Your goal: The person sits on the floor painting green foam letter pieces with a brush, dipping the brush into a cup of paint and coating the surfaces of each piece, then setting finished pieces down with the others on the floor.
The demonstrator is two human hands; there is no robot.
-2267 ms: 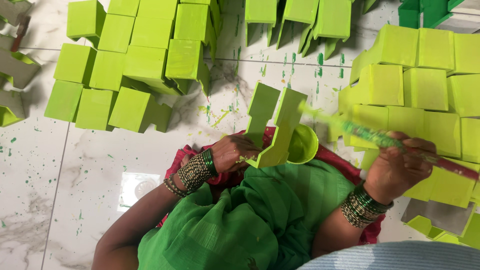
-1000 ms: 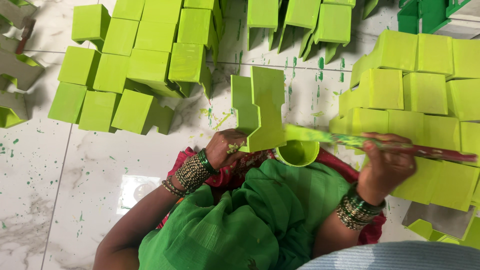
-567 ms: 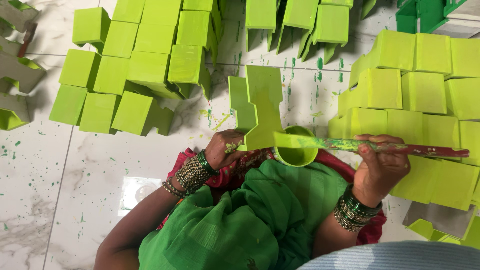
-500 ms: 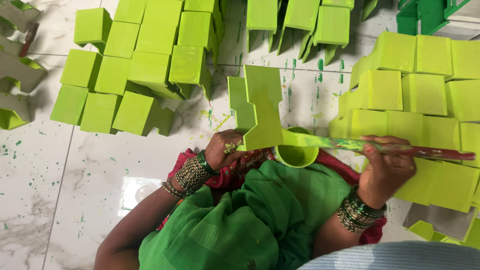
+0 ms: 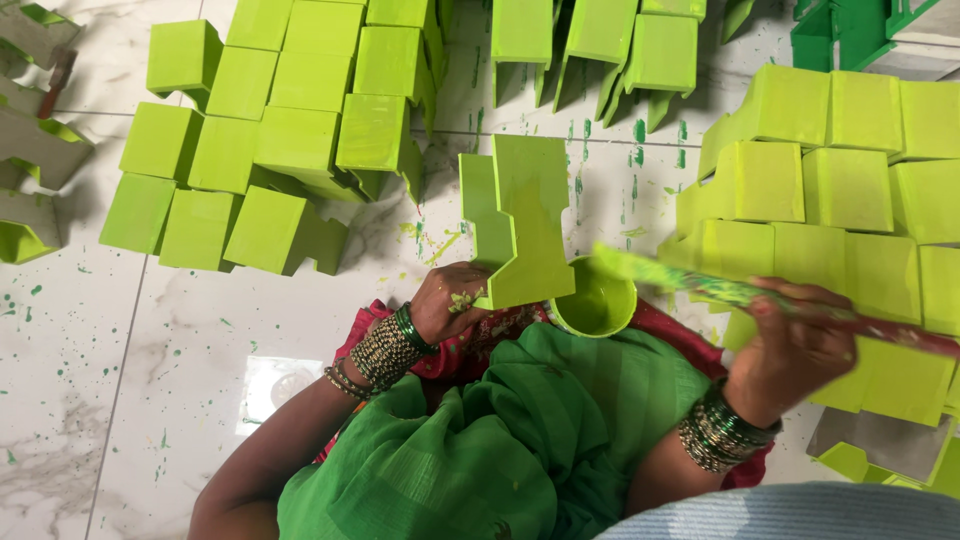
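Since half a second ago, I see the brush (image 5: 760, 297) lifted slightly clear of the cup (image 5: 594, 300), its paint-laden tip now just above and to the right of the rim; the shaped piece (image 5: 520, 225) has stayed upright in nearly the same place.

My left hand (image 5: 447, 303) grips the bottom edge of the shaped piece: thumb and fingers (image 5: 470, 297) are closed on its lower left corner, and the piece rises above the hand, flat face toward the camera. It is light green, with a notched outline, narrow at the top left and wider at the base. Its lower right corner overlaps the cup.

My right hand (image 5: 795, 345) is closed around the brush handle, fingers wrapped over the top. The handle runs out to the right; the bristle end, blurred, points left toward the cup.

The cup is round, green inside, and sits just beyond my lap, between the two hands.

Green blocks (image 5: 290, 130) lie in rows on the floor at upper left. A second stack of blocks (image 5: 850, 170) stands at right, behind the brush. The white tile floor (image 5: 90, 380) carries green paint spatter.
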